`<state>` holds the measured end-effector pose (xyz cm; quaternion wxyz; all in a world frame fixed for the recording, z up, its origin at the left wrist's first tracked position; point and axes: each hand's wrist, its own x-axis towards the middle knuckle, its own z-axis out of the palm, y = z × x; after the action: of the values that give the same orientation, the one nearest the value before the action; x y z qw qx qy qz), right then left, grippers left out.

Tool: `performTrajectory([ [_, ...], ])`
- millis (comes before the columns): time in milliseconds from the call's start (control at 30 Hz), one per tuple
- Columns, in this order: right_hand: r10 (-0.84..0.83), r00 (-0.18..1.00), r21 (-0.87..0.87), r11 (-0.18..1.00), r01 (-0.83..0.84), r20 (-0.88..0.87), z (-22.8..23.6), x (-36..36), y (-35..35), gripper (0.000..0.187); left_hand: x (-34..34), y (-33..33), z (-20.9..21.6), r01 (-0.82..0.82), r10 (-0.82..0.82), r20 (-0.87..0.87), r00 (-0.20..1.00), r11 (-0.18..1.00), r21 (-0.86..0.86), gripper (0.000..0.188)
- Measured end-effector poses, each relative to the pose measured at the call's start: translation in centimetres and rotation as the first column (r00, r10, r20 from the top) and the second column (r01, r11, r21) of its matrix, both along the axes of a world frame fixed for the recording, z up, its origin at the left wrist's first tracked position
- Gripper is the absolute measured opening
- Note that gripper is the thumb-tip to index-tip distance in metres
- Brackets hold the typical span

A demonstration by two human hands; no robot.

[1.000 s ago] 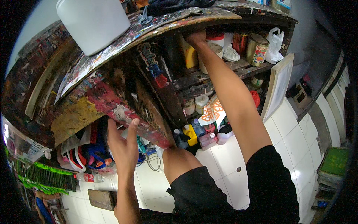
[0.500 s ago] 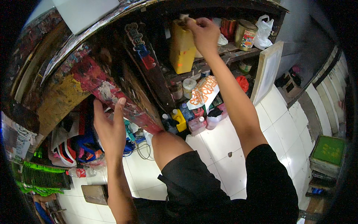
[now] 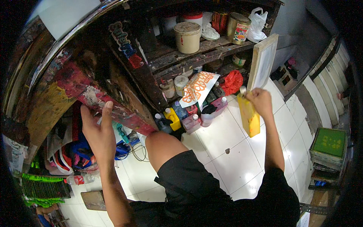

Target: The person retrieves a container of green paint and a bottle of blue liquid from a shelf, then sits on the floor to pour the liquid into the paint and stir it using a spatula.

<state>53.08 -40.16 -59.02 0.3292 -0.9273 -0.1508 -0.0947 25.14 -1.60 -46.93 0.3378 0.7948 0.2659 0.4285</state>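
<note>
My right hand (image 3: 261, 101) is closed around the top of a flat yellow jerrycan (image 3: 249, 119) with a pale cap. The can hangs upright above the white tiled floor, in front of a leaning framed panel (image 3: 262, 62). My left hand (image 3: 99, 132) is at the lower edge of a paint-stained wooden beam (image 3: 102, 99). Its thumb lies over the beam's face, and part of the fingers is hidden. A cream tub (image 3: 187, 38) with a stained lid stands on the dark wooden shelf (image 3: 204, 53).
Below the shelf stand several ink bottles, among them a small yellow jug (image 3: 172, 119) and a pink bottle (image 3: 191, 124). A printed sheet (image 3: 200, 87) and a red plastic bag (image 3: 231, 82) lie there. Green-topped stacked frames (image 3: 329, 146) are at the right, a plastic bottle (image 3: 78, 179) at the left.
My right hand has lifted the yellow jerrycan off the shelf and brought it right and nearer, uncovering the cream tub. My left hand stays on the beam.
</note>
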Motion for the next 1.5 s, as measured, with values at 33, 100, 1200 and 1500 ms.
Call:
performTrajectory([
  [33,0.015,1.000,-0.103,0.995,-0.016,-0.014,-2.8,0.8,-0.9,0.027,0.0,-0.4,0.2,-0.006,0.006,-0.007,1.000,1.000,0.014,0.061],
  [100,-0.037,0.996,-0.155,0.988,0.024,-0.082,-6.7,2.3,-1.8,0.027,0.3,-0.6,0.7,-0.026,0.026,-0.003,1.000,0.999,0.039,0.059],
  [1200,0.389,0.707,0.025,0.867,-0.498,0.591,11.0,9.4,37.2,0.036,-0.3,-0.5,1.0,-0.029,0.028,0.012,1.000,0.992,0.127,0.037],
  [1500,-0.091,0.636,0.535,0.637,-0.555,0.767,11.9,21.4,50.5,0.042,-0.2,-0.6,1.3,0.021,-0.018,-0.067,0.998,0.999,0.041,0.044],
])
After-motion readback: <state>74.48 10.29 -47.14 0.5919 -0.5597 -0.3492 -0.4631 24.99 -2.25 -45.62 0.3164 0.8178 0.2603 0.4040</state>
